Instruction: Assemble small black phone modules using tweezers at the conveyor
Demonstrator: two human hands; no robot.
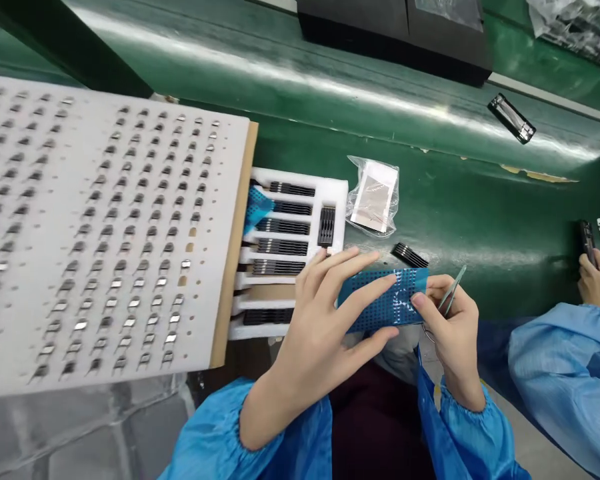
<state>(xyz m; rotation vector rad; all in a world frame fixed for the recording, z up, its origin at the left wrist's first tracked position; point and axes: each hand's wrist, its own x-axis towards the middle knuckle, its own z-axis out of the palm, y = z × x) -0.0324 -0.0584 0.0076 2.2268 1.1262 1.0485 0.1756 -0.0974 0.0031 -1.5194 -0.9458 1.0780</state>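
My left hand [325,313] lies with its fingers nearly straight across the blue strip [385,300], thumb under its lower edge, gripping it lightly. My right hand [450,327] is curled, pinching the strip's right end, with tweezers [453,290] tucked in the same fist, tips pointing to 1 o'clock. The strip sits between both hands, just above my lap. A foam tray [330,190] of black parts is at 10 o'clock, with a white board [105,233] of small metal pieces at 9. A bag [375,197] lies at 12 on the green belt [480,200]. A co-worker's hand [597,283] is at 3.
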